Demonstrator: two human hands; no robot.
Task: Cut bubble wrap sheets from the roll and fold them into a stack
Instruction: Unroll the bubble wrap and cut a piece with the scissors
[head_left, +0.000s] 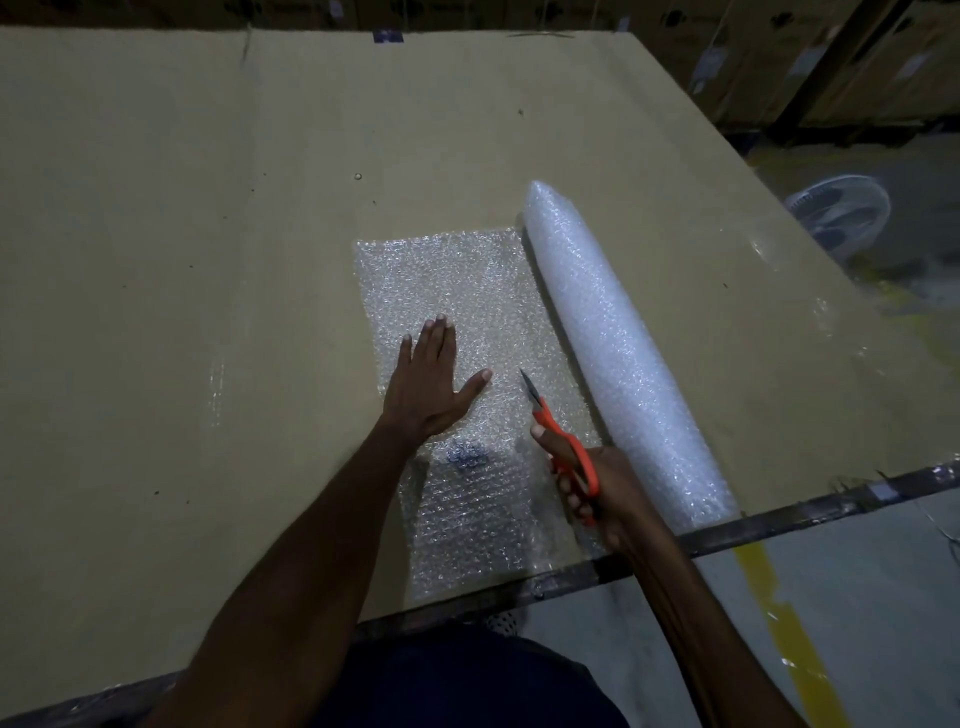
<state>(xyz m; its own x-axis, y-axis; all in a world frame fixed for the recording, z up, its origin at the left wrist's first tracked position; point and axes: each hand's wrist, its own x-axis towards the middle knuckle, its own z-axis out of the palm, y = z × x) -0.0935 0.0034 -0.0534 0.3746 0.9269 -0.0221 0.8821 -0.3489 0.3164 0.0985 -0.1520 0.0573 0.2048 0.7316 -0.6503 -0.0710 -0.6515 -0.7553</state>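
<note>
The left hand (427, 382) lay flat, fingers straight, pinning the unrolled sheet (457, 291) to the table (182, 234) beside the roll (618, 348), seemingly steadying it, while the right hand (597, 493) gripped orange scissors (563, 441).

A roll of clear bubble wrap (623, 353) is laid on the cardboard-covered bench (182, 234), running from the near edge toward the far right corner, its far end tapered. An unrolled bubble wrap sheet (467, 291) is spread flat just to its left, joined to the roll along its right side and reaching the near edge, where a blue marking (466, 457) is seen through it
</note>
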